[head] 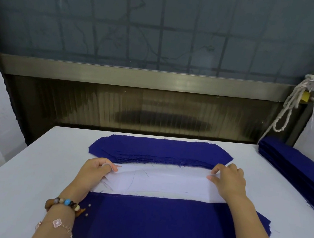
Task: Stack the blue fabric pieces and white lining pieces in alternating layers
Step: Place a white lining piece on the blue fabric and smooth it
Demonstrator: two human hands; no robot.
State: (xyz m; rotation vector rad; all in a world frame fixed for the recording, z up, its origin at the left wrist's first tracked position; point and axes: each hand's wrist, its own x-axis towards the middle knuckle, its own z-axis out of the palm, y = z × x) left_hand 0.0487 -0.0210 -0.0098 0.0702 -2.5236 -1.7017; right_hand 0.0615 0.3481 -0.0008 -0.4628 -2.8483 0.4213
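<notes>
I see two hands, the left hand (pixel 94 172) and the right hand (pixel 229 181). On the left wrist sits a chunky bracelet of round brown, tan and dark beads (pixel 64 203) with one bright blue bead (pixel 67 202). Lower down that arm is a thin gold chain bracelet (pixel 65 227) with a white flower charm (pixel 57 223).

Lighting even and diffuse; source not determinable. The white cloth-covered table (pixel 28 162) reads bright and flat. The grey frosted window pane (pixel 262 23) is dim. A dull sheen runs along the brushed metal sill rail (pixel 137 78). The near dark blue fabric strip (pixel 159 224) shows little texture. Wide-angle bowing at edges; corners slightly soft.
</notes>
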